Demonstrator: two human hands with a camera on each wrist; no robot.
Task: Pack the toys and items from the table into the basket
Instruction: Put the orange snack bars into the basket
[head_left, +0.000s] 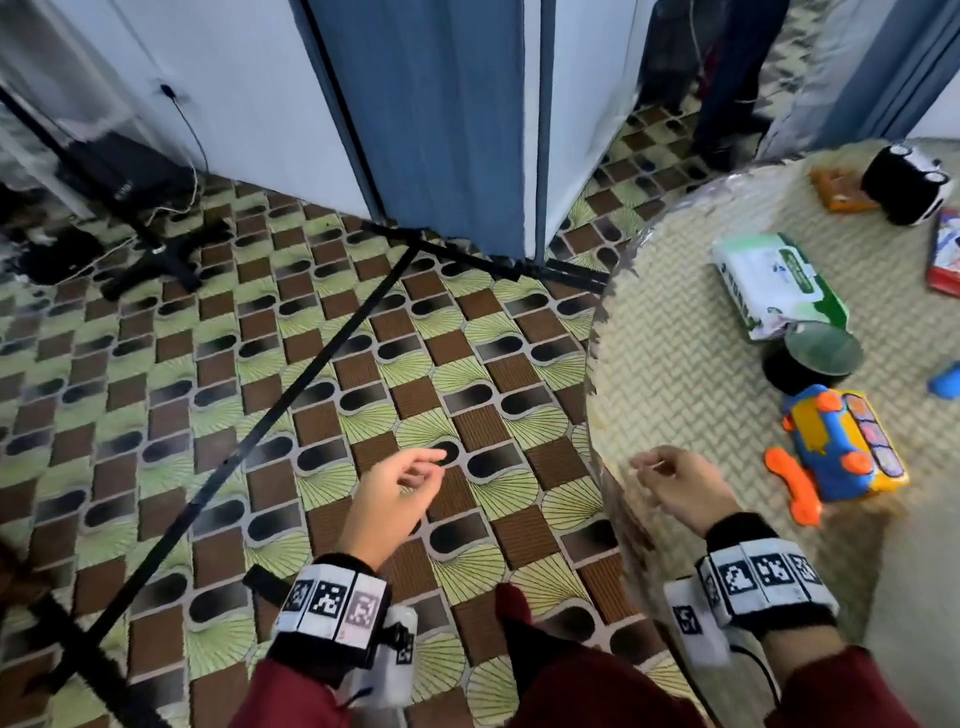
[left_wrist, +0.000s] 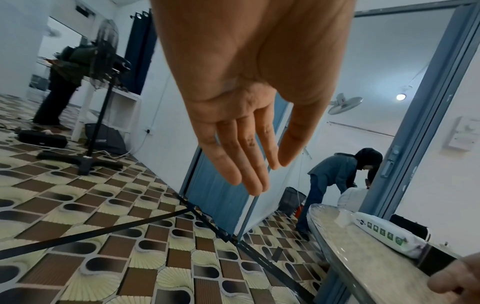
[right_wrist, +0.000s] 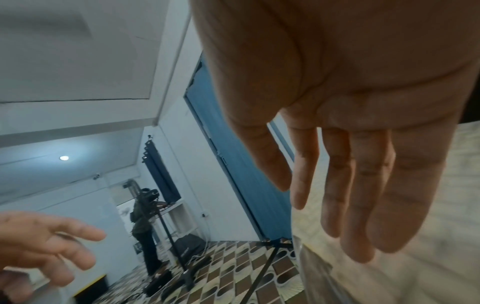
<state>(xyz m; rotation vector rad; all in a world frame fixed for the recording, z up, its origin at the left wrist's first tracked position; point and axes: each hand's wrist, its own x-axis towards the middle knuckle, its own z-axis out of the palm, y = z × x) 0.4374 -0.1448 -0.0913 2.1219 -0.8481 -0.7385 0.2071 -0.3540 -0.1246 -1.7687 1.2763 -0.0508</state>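
A round table with a woven-pattern top fills the right of the head view. On it lie a blue, yellow and orange toy phone, a black pot with a glass lid, a white and green wipes pack, a black and white plush, an orange box, a red packet and a blue thing. My left hand hangs empty over the floor, fingers relaxed. My right hand hovers empty over the table's near edge. No basket is in view.
Patterned carpet covers the floor, crossed by black stand legs. A blue and white partition stands behind. Two other people work in the background, one by a fan stand.
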